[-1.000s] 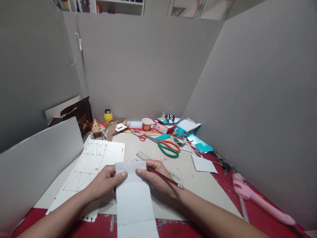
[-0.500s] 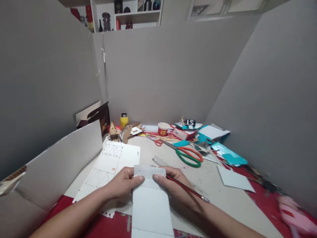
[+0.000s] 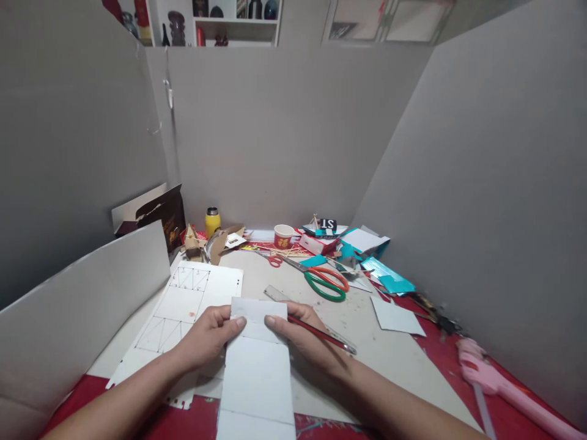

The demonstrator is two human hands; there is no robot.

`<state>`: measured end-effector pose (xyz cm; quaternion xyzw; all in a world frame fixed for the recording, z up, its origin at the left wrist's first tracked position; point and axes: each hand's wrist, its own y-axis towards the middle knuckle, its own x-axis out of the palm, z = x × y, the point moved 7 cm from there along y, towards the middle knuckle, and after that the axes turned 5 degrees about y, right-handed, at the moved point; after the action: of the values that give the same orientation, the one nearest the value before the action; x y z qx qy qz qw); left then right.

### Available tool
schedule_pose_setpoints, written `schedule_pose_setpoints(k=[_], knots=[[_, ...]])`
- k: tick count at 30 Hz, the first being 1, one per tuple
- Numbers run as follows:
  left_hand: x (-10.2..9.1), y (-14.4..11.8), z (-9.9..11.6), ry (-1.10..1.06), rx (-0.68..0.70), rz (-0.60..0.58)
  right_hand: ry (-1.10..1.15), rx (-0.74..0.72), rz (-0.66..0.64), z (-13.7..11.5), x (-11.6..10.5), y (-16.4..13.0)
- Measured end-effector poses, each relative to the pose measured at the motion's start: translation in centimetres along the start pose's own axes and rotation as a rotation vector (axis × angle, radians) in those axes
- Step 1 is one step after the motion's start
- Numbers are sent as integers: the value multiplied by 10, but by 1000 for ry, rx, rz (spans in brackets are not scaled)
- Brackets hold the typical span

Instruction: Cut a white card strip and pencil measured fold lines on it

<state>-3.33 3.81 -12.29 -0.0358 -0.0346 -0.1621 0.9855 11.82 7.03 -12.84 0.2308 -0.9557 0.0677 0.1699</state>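
Between my two hands is a long strip of white cardboard (image 3: 257, 373) with creases or lines across it. My left hand (image 3: 208, 333) pinches its left edge near the far end, thumb on top. On the right edge my right hand (image 3: 305, 333) grips likewise, with a red and black pencil (image 3: 323, 335) also tucked in it, pointing down to the right. A clear ruler (image 3: 275, 293) lies partly under my right hand. Left of my hands rests a white sheet (image 3: 190, 299) drawn with truss-like lines. The fingers beneath the strip are hidden.
Large scissors (image 3: 325, 284) with green and orange handles lie beyond my hands, near small red scissors (image 3: 274, 261). A paper cup (image 3: 284, 237) and yellow bottle (image 3: 212, 223) stand at the back. Rightward are a white card piece (image 3: 397, 316) and a pink glue gun (image 3: 481, 366). Grey panels surround the table.
The whole scene has shifted left in view as the camera turned right. Both hands keep hold of the cardboard strip, whose far end looks tipped slightly differently.
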Motion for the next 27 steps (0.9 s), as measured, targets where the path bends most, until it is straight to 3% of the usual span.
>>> schedule_pose_setpoints(k=[6,13,27], knots=[[0,-2,7,-5,19,33,-13,-23,-71,-6,8,-1],[-3,0,9,7,7,43,6,-40,-21,-9,6,0],[-4,-9,12,152,46,171,-71,-83,42,-5,3,-5]])
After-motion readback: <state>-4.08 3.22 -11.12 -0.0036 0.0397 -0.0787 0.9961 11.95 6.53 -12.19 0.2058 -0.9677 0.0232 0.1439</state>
